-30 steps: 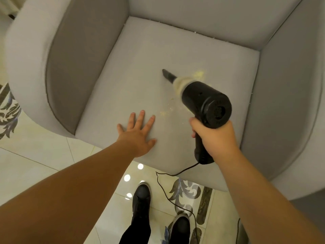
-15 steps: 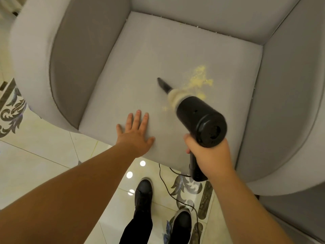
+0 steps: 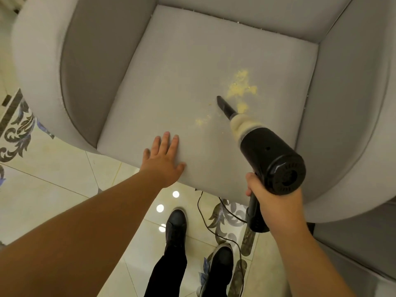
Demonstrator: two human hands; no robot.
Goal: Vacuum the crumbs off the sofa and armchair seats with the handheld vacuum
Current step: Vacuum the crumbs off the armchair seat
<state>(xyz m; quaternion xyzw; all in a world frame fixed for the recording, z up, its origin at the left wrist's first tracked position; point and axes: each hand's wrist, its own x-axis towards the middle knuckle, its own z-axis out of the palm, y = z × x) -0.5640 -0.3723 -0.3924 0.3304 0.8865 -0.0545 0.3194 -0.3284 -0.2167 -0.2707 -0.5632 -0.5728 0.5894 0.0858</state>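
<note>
Crumbs [image 3: 241, 85] lie as a yellow patch on the armchair seat [image 3: 171, 67], right of centre, with a small lump [image 3: 242, 107] just nearer and a thin scatter [image 3: 200, 121] towards the front edge.

Head view: the handheld vacuum [image 3: 269, 156] is gripped by the right hand [image 3: 276, 203], fingers wrapped round its handle under the black body. Its long axis runs from that hand up and leftward, ending at the narrow nozzle [image 3: 224, 107]. The nozzle tip sits just left of and below the main patch; whether it touches the fabric cannot be told. The patch therefore lies ahead and slightly right of the tip, and the thin scatter lies to its left, nearer the person.

The left hand [image 3: 164, 159] rests flat on the front of the seat, fingers straight and spread, holding nothing, well apart from the crumbs. The right hand is the nearer and the only one equipped. A cord [image 3: 211, 227] trails from the handle across the tiled floor [image 3: 53, 179].

Judgement: the coming stroke calls for swinging the nozzle rightward and away over the patch.
</note>
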